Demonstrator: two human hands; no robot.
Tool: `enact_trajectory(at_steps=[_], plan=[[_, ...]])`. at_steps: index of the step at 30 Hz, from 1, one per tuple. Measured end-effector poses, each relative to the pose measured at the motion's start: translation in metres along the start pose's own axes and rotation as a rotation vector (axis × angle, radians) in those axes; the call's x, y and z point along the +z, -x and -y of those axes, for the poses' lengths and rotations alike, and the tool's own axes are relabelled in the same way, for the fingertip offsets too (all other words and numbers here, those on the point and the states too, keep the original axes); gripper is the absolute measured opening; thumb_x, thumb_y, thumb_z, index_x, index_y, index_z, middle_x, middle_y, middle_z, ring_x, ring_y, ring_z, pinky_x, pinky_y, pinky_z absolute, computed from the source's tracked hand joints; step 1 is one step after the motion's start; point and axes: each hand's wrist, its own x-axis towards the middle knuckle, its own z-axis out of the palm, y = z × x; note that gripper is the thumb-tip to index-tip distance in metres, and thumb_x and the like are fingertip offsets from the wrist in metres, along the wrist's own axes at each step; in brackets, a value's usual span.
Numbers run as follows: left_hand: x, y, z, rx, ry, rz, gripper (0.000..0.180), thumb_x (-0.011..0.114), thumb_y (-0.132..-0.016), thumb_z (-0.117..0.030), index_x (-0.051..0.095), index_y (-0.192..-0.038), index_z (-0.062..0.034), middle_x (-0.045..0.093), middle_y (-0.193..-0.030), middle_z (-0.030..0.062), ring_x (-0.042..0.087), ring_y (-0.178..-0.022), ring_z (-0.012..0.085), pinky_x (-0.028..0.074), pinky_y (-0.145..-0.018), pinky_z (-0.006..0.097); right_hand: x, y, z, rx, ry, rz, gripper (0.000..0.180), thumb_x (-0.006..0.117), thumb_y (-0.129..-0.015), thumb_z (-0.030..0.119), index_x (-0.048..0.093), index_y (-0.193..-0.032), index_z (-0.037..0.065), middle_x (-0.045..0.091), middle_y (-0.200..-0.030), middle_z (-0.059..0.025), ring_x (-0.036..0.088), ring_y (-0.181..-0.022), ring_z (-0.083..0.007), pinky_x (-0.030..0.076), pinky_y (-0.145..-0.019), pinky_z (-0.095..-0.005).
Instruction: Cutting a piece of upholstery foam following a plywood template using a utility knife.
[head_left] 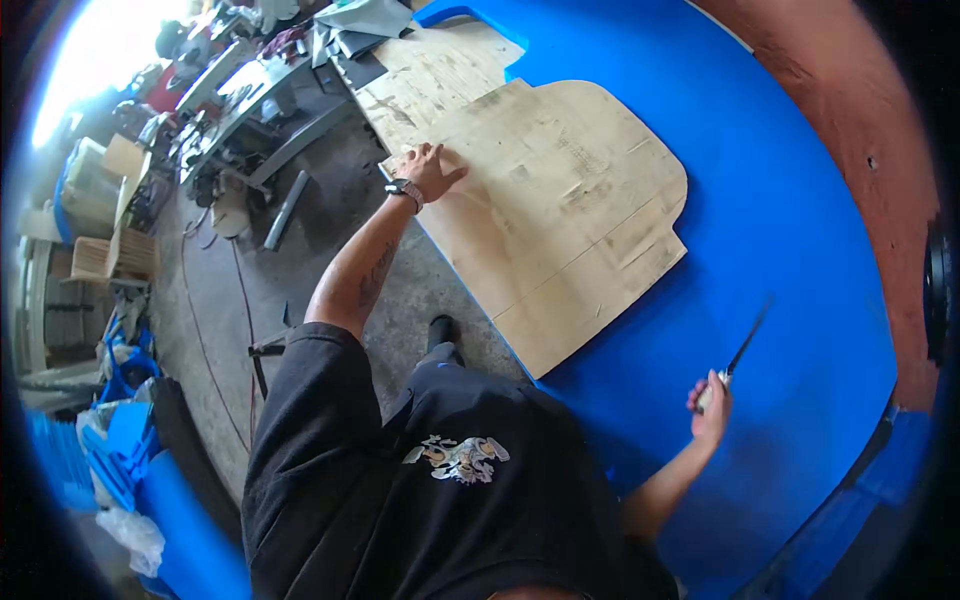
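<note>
Looking down from the head view, the left hand (432, 170) is spread flat, fingers wide, pressing on the near left edge of a pale plywood template (555, 215) that lies on a big blue sheet (790, 230). There's a wristwatch (405, 189) on that arm. The right hand (712, 405) is well apart from the template, off past its lower right corner, closed around the handle of a knife (742, 348) whose thin dark blade angles up and away over bare blue sheet; the tip looks blurred so I can't tell whether it touches the surface. The template has rounded corners and a notched right side, and a second plywood board (430, 70) sits just behind it, at the far end of the tabletop. The blue sheet covers pretty much the whole tabletop and runs up against a reddish wall (840, 90) on the right. On the left is grey concrete floor (300, 270), a cluttered metal workbench (240, 100), some cables, and blue offcuts (115, 440) piled lower left.
</note>
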Motion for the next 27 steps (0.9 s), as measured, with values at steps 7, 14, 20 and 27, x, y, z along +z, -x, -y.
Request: enact_trajectory(at_steps=[7,14,20,27], plan=[[0.013,-0.035,0.010,0.073,0.118,-0.011,0.068,0.060,-0.069,-0.056,0.050,-0.117,-0.0094,0.042,-0.122,0.0152,0.041,-0.111,0.0347,0.033,-0.093,0.046,0.158,0.029,-0.042,-0.098,0.308,-0.013,0.031,0.060,-0.080,0.030,0.056,-0.093,0.002,0.063,-0.088,-0.0132,0.060,-0.072,-0.0199,0.046,-0.058,-0.0294],[-0.009,-0.144,0.138,0.198,0.312,0.186,0.075,0.057,-0.067,-0.061,0.053,-0.109,0.0015,0.057,-0.107,0.0209,0.055,-0.100,0.0323,0.044,-0.084,0.038,0.306,0.024,-0.091,-0.396,0.617,-0.435,0.037,0.061,-0.079,0.031,0.057,-0.093,-0.004,0.062,-0.089,-0.0150,0.057,-0.080,-0.0241,0.043,-0.070,-0.0375],[0.010,-0.167,0.151,0.232,0.431,0.209,0.064,0.061,-0.066,-0.057,0.061,-0.090,0.0027,0.062,-0.088,0.0231,0.061,-0.084,0.0329,0.048,-0.074,0.040,0.318,0.036,-0.075,-0.221,0.242,-0.371,0.027,0.066,-0.075,0.023,0.057,-0.092,0.004,0.060,-0.089,-0.0055,0.056,-0.079,-0.0158,0.045,-0.068,-0.0310],[0.023,-0.177,0.113,0.076,0.771,0.474,0.049,0.048,-0.083,-0.049,0.060,-0.069,-0.0036,0.056,-0.059,0.0082,0.056,-0.056,0.0215,0.046,-0.050,0.032,0.309,0.068,-0.068,-0.470,-0.111,-0.569,0.023,0.066,-0.072,0.016,0.058,-0.089,0.002,0.059,-0.084,-0.0043,0.054,-0.073,-0.0131,0.044,-0.063,-0.0288]])
